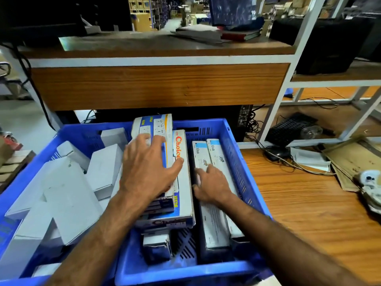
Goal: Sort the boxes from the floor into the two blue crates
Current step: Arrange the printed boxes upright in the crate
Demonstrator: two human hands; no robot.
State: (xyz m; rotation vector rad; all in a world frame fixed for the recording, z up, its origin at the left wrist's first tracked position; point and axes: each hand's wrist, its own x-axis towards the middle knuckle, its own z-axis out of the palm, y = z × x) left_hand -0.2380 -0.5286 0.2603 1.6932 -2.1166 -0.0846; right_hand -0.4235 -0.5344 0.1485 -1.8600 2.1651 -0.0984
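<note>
Two crates (233, 141): left grip (148, 168) flat, apart, on two stacked boxes (181, 182); right grip (214, 184) apart on two Viva boxes (214, 221).

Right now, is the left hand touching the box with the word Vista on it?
Touching. In the head view the left hand lies flat on top of the Vista box, its spread fingers pressing against the box's printed face with no gap showing.

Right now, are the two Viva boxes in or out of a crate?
In: both Viva boxes lie inside the blue crate, right hand touching them.
</note>
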